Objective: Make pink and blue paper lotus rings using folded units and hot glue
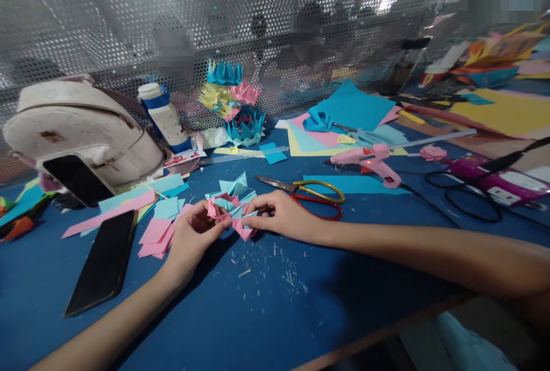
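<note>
A folded paper piece in pink and light blue (234,209) is held between my two hands, low over the blue table. My left hand (192,233) pinches its left side, thumb on the near edge. On its right side, the fingers and thumb of my right hand (283,216) are closed on the folds. Light blue points of paper (235,184) stand up just behind it. Scissors with yellow and red handles (318,193) lie beyond my right hand. Beside my left hand are small pink paper squares (155,236).
A phone (103,262) lies at left, near a white backpack (77,125) and a bottle (162,116). Folded paper flowers (234,99) stand at the back. A pink glue gun (373,164), its cord, a purple power strip (502,179) and colored sheets (352,109) are at right.
</note>
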Demonstrator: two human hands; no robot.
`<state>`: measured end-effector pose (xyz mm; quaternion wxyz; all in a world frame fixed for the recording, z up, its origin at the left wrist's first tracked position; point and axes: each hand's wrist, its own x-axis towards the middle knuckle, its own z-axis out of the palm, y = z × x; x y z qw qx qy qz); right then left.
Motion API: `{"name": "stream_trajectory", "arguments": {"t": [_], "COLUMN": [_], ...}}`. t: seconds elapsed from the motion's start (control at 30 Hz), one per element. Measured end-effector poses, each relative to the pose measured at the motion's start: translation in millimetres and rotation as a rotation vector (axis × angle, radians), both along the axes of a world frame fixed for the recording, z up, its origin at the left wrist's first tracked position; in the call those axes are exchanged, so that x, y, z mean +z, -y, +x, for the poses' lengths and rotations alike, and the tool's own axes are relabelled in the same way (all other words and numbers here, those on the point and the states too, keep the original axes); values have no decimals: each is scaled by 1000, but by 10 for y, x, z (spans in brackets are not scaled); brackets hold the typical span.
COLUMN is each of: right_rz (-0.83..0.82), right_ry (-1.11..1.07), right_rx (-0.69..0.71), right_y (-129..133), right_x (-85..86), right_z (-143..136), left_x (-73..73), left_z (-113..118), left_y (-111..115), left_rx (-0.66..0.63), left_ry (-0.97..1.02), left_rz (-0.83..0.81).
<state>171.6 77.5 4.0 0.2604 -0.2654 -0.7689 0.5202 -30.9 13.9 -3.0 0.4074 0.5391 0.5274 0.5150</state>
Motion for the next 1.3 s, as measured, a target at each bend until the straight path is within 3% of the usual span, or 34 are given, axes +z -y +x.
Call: {"name": "stream_trajectory", "arguments": {"t": [0.27,0.57,0.8,1.07,1.3], "right_rz": [112,50,98,141,81], "right_ry": [103,130,149,144,146], "right_rx": [-48,-46,-4,6,18], "right_y": [9,-44,-66,-112,-99], "right_x": [69,77,152,104,115], "right_z": [14,20,24,30,26], "left_x": [3,4,-23,-47,-23], "left_z": [-8,-11,-47,-66,-56], "left_y": [-8,-1,-30,-48,-34], "left_rx": [31,35,11,-44,-66], "left_ry": [-12,26,73,95,107], "left_rz": [-1,-15,-65,-116,-114]}}
